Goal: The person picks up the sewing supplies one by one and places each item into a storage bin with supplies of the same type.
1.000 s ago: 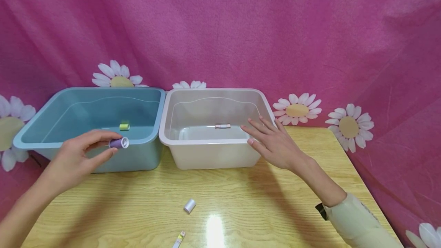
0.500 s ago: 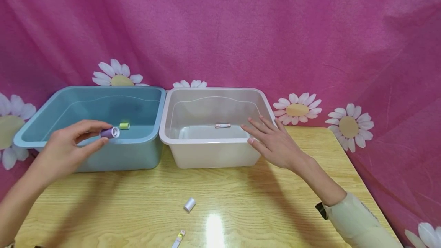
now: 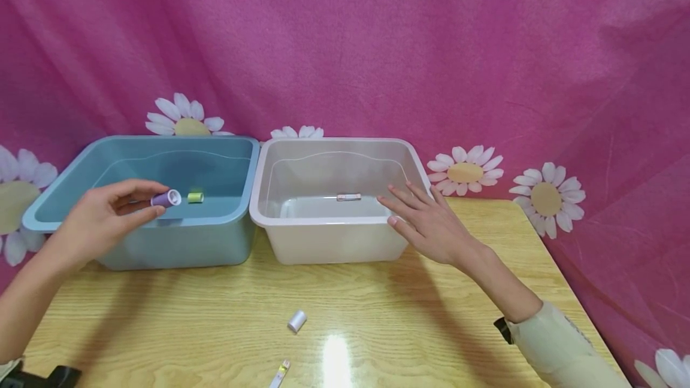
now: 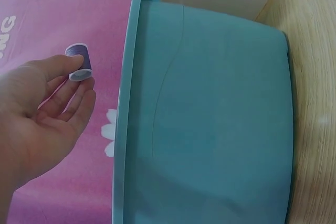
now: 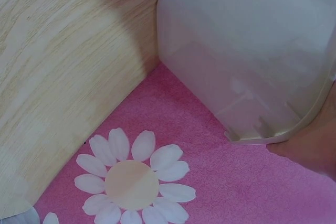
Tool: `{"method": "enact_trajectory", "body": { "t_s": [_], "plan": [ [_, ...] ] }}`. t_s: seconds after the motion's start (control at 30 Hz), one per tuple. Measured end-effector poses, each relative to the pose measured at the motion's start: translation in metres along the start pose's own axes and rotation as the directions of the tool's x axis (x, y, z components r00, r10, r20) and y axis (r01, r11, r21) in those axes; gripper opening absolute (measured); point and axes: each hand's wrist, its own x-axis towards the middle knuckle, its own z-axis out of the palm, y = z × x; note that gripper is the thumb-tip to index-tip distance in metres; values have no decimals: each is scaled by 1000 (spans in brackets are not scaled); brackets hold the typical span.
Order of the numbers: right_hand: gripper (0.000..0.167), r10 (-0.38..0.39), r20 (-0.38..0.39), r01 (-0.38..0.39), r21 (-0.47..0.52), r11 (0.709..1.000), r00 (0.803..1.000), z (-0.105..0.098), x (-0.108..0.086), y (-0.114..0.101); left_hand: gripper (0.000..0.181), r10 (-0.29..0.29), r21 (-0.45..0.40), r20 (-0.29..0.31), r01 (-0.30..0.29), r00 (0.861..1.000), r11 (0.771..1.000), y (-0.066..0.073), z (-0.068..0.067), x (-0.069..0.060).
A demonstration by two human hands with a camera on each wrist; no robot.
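Between thumb and fingers, my left hand point(image 3: 102, 215) pinches a purple thread spool point(image 3: 166, 198) above the blue bin point(image 3: 242, 211). The left wrist view shows the same spool point(image 4: 79, 62) with its white ends, higher than the bin's rim. A yellow-green spool point(image 3: 196, 197) lies inside that bin. My right hand point(image 3: 431, 223), fingers spread and straight, rests at the front right corner of the light grey bin point(image 3: 334, 243). Inside the grey bin lies a small nail clipper point(image 3: 348, 196). Only part of the right hand point(image 5: 310, 142) shows in the right wrist view.
Both bins stand side by side at the back of the wooden table point(image 3: 215, 322), against a pink daisy-patterned cloth point(image 3: 345, 47). Nearer me lie a white thread spool point(image 3: 297, 321) and another nail clipper point(image 3: 280, 373), partly cut off by the frame's lower edge.
My left hand has moved left and slightly up in the head view with the purple spool, now over the blue bin's opening. The right hand has stayed in place.
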Motion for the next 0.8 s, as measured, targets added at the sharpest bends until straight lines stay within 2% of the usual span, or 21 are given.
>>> {"method": "enact_trajectory", "body": {
  "t_s": [0.23,0.5,0.67,0.8],
  "plan": [
    [51,6,-3,-6,7,1000,1000,0,0,0,40,-62,-8,18,62,998,998,-5,-4,9],
    [52,8,-3,-8,8,1000,1000,1,0,0,40,-74,-4,58,75,996,997,-12,-8,22],
    [52,10,3,-10,11,1000,1000,1,0,0,43,-113,4,93,113,989,994,-18,-9,30],
    [52,10,4,-10,14,1000,1000,1,0,0,49,-157,31,131,154,979,988,-22,-10,36]
  ]
}}
